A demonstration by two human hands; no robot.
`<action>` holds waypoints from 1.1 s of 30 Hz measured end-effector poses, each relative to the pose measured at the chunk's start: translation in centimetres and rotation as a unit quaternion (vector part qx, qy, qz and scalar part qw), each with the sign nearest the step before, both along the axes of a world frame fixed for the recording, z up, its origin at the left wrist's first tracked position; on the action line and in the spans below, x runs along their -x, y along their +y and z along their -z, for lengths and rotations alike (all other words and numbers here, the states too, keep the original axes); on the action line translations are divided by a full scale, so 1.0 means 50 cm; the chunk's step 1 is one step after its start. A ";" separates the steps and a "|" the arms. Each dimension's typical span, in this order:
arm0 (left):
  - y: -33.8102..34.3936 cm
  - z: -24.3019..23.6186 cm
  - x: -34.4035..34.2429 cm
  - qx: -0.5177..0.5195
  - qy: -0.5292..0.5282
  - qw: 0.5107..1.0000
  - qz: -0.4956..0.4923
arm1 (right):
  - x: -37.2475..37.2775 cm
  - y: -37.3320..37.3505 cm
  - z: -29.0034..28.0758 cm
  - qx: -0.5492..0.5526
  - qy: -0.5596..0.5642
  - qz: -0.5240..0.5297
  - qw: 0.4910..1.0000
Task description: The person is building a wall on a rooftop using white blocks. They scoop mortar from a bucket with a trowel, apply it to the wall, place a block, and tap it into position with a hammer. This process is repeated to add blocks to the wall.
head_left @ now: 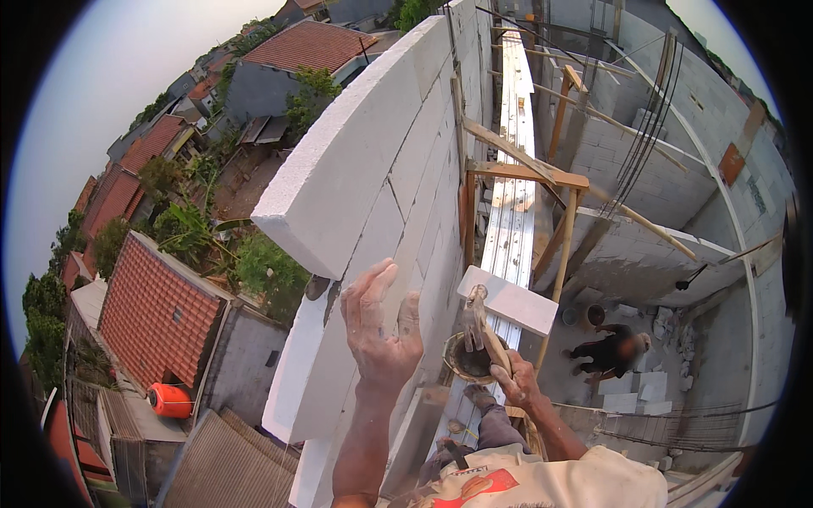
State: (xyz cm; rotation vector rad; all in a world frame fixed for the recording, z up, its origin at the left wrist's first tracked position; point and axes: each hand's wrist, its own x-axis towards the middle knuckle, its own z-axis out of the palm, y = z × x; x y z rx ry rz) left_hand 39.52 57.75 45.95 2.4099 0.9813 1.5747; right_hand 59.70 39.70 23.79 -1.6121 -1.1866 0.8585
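My right hand is closed round the wooden handle of a claw hammer, its metal head pointing up and away from me. Fingers apart, my left hand is raised beside the white lightweight-block wall and holds nothing. The wall's near end steps down, one course jutting out above a lower block. Beyond the hammer, a loose white block lies across the scaffold walkway. Partly behind the hammer stands a bucket with grey, wet-looking stuff inside.
I am on a narrow metal scaffold walkway along the wall, with wooden braces crossing it. To the right is a deep drop; a person is on the floor below near stacked blocks. Tiled roofs lie below left.
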 end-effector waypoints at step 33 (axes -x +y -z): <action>0.413 -0.291 0.060 0.208 0.439 0.853 -0.190 | 0.250 0.328 -0.284 -0.226 -0.388 -0.298 0.842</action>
